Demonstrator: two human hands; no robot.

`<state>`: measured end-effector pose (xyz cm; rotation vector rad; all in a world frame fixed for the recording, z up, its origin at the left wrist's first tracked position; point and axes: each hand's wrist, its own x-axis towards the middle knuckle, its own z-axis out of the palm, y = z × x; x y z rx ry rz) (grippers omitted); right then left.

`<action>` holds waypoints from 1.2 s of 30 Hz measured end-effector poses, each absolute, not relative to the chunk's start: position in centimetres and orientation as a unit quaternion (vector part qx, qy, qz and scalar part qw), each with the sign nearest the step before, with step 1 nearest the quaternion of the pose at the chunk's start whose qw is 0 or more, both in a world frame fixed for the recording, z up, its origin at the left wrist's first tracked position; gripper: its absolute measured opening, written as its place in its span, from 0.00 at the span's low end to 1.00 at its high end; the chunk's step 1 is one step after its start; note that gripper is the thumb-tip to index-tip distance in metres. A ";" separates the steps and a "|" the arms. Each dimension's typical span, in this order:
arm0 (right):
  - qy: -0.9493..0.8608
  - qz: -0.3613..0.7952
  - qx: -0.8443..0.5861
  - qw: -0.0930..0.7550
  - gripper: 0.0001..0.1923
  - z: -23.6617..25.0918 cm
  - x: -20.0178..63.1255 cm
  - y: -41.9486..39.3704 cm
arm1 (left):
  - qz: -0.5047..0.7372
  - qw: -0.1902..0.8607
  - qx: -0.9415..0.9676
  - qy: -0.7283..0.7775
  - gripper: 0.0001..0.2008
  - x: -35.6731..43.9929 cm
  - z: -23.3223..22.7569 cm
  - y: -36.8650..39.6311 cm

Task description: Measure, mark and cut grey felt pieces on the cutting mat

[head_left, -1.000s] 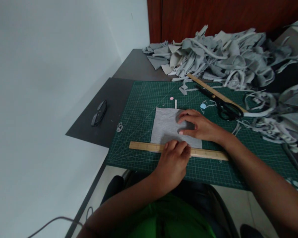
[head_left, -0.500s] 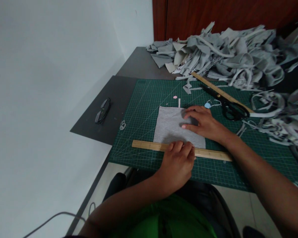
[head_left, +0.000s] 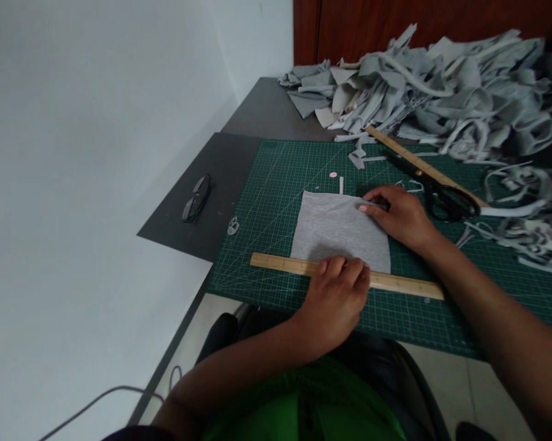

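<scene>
The left hand (head_left: pixel 334 300) is curled over the ruler (head_left: pixel 280 263). The right hand (head_left: pixel 403 215), nearly closed, pinches the gray cloth (head_left: pixel 337 228) near its far edge.

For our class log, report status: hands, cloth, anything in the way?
Left hand on ruler. Right hand at cloth, far right corner. Ruler across its near side. Scissors off cloth, to the right.

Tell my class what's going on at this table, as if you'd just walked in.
A person's left hand is curled over a wooden ruler lying along the near edge of a grey cloth on a green cutting mat. The right hand is at the cloth's far right corner. Black scissors lie beside a second ruler, with a pile of fabric scraps behind.
</scene>
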<state>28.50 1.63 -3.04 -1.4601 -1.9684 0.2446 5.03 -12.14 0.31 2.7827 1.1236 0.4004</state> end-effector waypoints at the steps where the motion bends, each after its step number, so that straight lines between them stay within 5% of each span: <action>1: -0.749 0.099 -0.562 0.336 0.10 -3.1 28.5 1.7 | 0.134 0.058 0.917 0.370 0.19 5.0 0.3 -12.1; 29: -0.789 0.012 -0.496 0.364 0.07 -1.9 27.6 0.4 | 0.164 0.069 0.907 0.382 0.19 5.1 -0.1 -12.2; 36: -0.848 0.149 -0.381 0.337 0.04 -0.9 26.2 -0.8 | 0.278 0.116 0.872 0.386 0.17 4.4 -0.3 -11.1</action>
